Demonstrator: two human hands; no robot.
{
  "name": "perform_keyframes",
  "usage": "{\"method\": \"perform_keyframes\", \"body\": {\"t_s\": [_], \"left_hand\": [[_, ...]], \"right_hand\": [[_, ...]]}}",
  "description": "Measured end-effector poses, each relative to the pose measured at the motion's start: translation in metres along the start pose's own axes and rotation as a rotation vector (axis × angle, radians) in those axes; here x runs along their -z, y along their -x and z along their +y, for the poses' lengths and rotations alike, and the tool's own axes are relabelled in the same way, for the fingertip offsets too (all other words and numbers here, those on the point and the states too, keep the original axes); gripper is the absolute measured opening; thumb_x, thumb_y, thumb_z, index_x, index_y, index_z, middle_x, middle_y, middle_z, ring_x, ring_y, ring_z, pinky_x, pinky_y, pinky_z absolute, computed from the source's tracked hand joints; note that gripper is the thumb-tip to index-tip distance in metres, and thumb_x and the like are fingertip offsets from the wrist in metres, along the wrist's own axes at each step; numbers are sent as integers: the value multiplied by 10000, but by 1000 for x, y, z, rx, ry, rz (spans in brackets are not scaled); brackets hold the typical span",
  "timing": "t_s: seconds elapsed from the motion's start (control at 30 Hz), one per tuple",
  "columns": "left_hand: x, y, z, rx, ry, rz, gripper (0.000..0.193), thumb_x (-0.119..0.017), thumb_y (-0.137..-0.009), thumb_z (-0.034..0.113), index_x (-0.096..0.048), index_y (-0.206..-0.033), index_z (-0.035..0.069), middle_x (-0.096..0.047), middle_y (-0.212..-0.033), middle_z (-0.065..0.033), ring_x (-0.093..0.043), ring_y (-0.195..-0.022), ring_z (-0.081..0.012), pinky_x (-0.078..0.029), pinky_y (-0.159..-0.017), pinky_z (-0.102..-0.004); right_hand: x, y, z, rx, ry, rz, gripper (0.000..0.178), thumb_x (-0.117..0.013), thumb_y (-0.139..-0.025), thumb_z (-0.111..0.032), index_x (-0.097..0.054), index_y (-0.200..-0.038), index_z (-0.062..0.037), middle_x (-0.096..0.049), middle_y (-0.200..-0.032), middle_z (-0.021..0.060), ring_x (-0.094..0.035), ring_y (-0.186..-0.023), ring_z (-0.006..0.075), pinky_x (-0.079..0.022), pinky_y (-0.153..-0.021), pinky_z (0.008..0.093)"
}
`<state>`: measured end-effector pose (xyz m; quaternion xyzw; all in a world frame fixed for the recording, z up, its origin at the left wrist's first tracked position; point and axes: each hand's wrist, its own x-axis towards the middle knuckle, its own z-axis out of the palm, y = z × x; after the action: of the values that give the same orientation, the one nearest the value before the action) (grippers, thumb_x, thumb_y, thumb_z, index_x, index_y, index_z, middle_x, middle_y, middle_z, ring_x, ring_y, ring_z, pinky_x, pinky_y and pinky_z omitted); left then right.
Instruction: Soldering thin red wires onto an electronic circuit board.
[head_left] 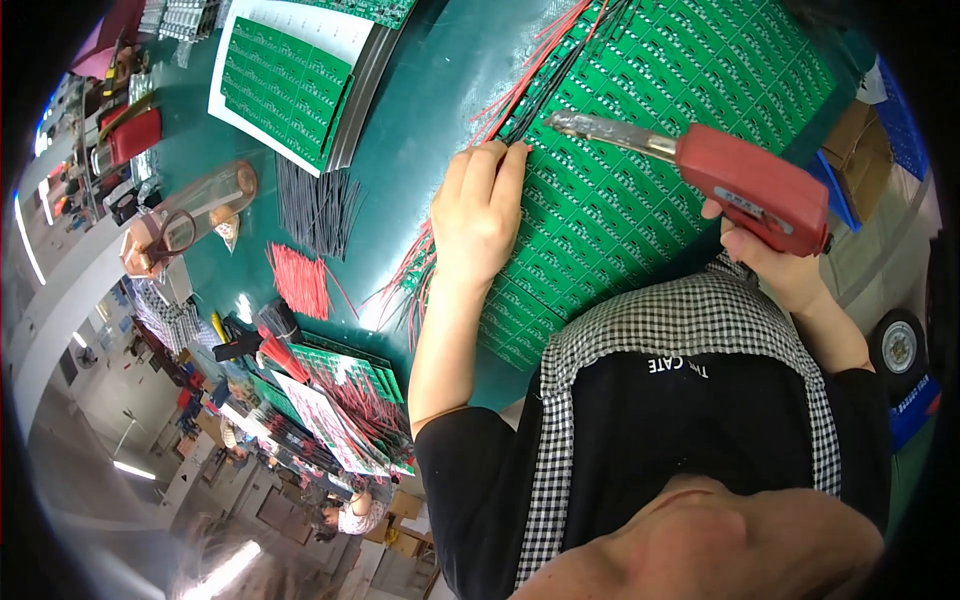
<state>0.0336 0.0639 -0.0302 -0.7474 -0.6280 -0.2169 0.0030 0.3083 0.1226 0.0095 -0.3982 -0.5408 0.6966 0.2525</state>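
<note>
The right hand [775, 262] is closed around the grip of a red gun-shaped soldering tool [750, 185], its long metal barrel [605, 132] reaching left over the big green panel of circuit boards [650, 160] so the tip comes down just beside the fingertips of the other hand. The left hand [478, 210] lies flat, fingers together and holding nothing, pressing on a bundle of red and black wires [545, 70] at the panel's left edge, seemingly to keep the leads still where the tip meets them. The panel fills the middle and right of the dark green table [420, 120], close in front of the person. Off to the left lie loose bunches of cut black wires [315, 205] and red wires [300, 280], within easy reach; farther left stands a stack of more green panels [290, 85], and nearer, boards already wired [345, 395] are piled up.
</note>
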Motion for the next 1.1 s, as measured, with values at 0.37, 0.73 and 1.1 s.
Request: {"method": "perform_keyframes", "body": {"t_s": [0.37, 0.73, 1.1], "left_hand": [[1, 6, 1, -58, -69, 33, 229, -600, -637, 65, -608, -865, 45, -543, -812, -32, -552, -715, -148, -470, -509, -241], [3, 13, 2, -83, -86, 37, 222, -597, -647, 69, -601, -868, 47, -533, -811, -28, -550, -723, -143, -469, -511, -233], [3, 14, 3, -83, -95, 29, 232, -594, -648, 64, -601, -879, 45, -531, -809, -34, -551, -728, -147, -472, -512, -238]], "right_hand": [[-18, 6, -2, -155, 200, -49, 348, -644, -780, -221, -521, -994, 24, -534, -767, 33, -478, -647, 83, -390, -579, 214], [-22, 17, 7, -112, 26, -40, 338, -638, -767, -56, -547, -1090, -14, -607, -989, 58, -529, -787, 84, -431, -684, 232], [-18, 20, 6, 0, -65, 1, 400, -605, -790, -97, -485, -1151, 25, -588, -1015, 133, -460, -608, 66, -400, -567, 206]]}}
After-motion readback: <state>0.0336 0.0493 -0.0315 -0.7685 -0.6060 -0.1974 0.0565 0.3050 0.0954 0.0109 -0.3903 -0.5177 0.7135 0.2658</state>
